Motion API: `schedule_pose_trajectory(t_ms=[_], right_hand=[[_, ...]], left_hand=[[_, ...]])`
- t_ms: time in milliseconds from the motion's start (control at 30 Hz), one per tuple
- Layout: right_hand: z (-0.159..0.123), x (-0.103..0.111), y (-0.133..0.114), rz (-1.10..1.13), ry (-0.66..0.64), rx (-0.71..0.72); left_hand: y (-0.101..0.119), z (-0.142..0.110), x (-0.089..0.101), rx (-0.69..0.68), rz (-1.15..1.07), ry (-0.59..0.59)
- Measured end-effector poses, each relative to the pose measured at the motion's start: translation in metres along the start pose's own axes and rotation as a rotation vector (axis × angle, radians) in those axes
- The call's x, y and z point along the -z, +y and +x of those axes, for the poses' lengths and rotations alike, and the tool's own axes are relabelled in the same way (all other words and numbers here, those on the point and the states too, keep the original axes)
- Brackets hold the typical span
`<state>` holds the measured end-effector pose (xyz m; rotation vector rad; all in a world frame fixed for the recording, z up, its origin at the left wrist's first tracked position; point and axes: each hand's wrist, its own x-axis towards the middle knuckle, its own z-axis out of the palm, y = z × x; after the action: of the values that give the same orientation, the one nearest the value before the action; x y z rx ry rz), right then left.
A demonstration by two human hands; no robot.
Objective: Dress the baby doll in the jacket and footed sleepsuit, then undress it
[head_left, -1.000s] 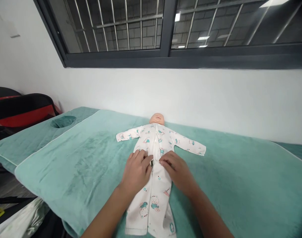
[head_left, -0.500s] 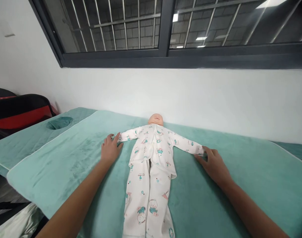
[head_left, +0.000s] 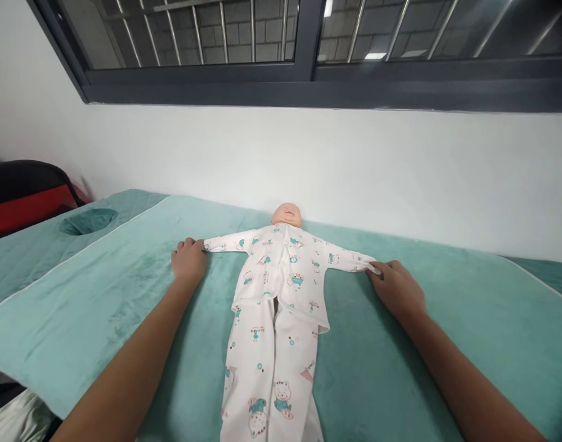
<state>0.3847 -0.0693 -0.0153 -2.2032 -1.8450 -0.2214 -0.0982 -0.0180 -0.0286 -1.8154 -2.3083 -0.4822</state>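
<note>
A baby doll (head_left: 287, 214) lies on its back, dressed in a white printed baby shirt (head_left: 303, 273) and matching trousers (head_left: 294, 362). Both sleeves are stretched out sideways. My left hand (head_left: 189, 261) is closed on the cuff of the sleeve on the left. Between thumb and fingers, my right hand (head_left: 397, 290) pinches the cuff of the sleeve on the right. The shirt's front hem parts in the middle over the trouser waist. The lower ends of the trousers fall outside the view.
A green plush cover (head_left: 124, 294) spreads under the doll, on a bed with a round hole (head_left: 88, 221) at the left. Behind runs a white wall (head_left: 216, 153) below a dark-framed window (head_left: 303, 80). A black and red chair (head_left: 27, 196) stands at the far left.
Both hands have left the shirt's hem and trouser waist, moved outward to the cuffs, and taken hold of them. The sleeves are now pulled straighter and the shirt hem lies over the trousers.
</note>
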Motion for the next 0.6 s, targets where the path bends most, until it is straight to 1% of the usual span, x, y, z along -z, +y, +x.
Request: schedule_pose_trajectory(t_ms=[67,133,200,233,267,300,333,367,433,533,600], right_hand=[[-0.013,0.005,0.000,-0.041,0.038,0.020],[-0.032,0.010,-0.008,0.044,0.095,0.100],[-0.056,0.015,-0.025,0.260,0.123,0.207],[-0.069,0.017,-0.038,0.386,0.114,0.257],[-0.081,0.020,-0.051,0.491,0.084,0.302],[-0.092,0.022,-0.066,0.570,0.054,0.349],[-0.100,0.025,-0.080,0.623,0.016,0.399],[-0.106,0.028,-0.094,0.652,0.010,0.441],[-0.111,0.034,-0.118,0.656,0.049,0.513],[-0.105,0.042,-0.145,0.561,0.156,0.603],[-0.101,0.044,-0.157,0.482,0.172,0.652]], left_hand=[[-0.003,-0.004,0.000,0.012,-0.036,-0.006],[-0.004,-0.015,0.002,0.035,-0.066,0.007],[-0.001,-0.034,0.009,0.044,-0.157,0.081],[0.003,-0.047,0.014,0.027,-0.240,0.128],[0.009,-0.060,0.020,-0.005,-0.351,0.175],[0.017,-0.075,0.027,-0.060,-0.475,0.198],[0.026,-0.089,0.034,-0.121,-0.600,0.187],[0.037,-0.102,0.042,-0.172,-0.709,0.156],[0.060,-0.124,0.058,-0.268,-0.849,0.079],[0.087,-0.141,0.074,-0.412,-0.907,-0.040],[0.095,-0.144,0.077,-0.473,-0.874,-0.061]])
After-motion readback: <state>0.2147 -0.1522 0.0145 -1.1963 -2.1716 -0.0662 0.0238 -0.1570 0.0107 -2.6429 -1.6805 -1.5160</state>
